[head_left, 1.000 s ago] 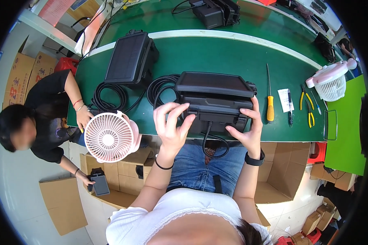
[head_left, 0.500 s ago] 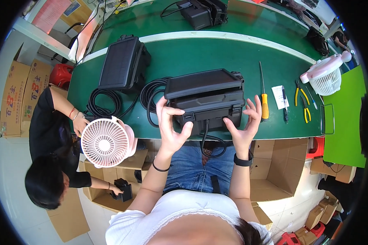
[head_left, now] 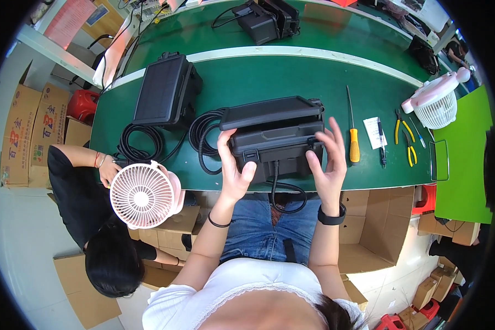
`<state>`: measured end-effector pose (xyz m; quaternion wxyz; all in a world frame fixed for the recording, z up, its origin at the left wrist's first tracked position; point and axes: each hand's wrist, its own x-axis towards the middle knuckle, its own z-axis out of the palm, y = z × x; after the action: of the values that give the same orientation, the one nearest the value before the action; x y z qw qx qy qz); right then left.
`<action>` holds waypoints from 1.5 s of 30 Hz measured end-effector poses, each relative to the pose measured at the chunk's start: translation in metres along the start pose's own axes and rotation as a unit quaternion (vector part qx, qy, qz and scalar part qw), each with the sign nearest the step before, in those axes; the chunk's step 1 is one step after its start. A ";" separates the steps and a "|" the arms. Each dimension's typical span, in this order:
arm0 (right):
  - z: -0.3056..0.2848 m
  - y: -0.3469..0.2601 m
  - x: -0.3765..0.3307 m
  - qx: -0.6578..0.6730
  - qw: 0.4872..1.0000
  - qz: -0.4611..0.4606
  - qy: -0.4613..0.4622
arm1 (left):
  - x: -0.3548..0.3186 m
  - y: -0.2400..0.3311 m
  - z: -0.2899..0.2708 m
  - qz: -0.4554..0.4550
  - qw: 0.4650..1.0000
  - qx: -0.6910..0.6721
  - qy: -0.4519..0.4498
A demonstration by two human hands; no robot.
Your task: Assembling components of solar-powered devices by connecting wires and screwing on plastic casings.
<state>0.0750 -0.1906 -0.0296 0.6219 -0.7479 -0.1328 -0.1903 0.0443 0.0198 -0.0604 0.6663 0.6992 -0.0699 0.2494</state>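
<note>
A black boxy device with a flat panel on top [head_left: 275,135] sits at the near edge of the green table [head_left: 269,77]. My left hand [head_left: 234,168] grips its left side, thumb against the front. My right hand [head_left: 328,165] is at its right side, fingers spread, palm toward the case. A black cable [head_left: 283,190] hangs from the device over the table edge toward my lap. A coiled black cable [head_left: 201,137] lies just left of the device.
A second black device [head_left: 162,93] with a cable coil lies at the left. A yellow-handled screwdriver [head_left: 353,137], yellow pliers [head_left: 404,140] and a pink fan [head_left: 434,104] are at the right. Another pink fan [head_left: 143,195] is clipped at the near left, beside a crouching person [head_left: 93,220]. Cardboard boxes stand below.
Both my hands have closed in on the sides of the black device. The person at the left has bent lower below the table edge.
</note>
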 end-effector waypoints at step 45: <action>-0.017 0.068 -0.042 0.119 0.992 0.048 -0.019 | 0.268 -0.062 0.037 0.102 0.835 0.537 -0.054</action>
<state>0.0650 -0.2186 -0.1059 0.7120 -0.6778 -0.1305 -0.1288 0.3125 0.0529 0.0034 0.1516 0.9485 -0.0322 0.2764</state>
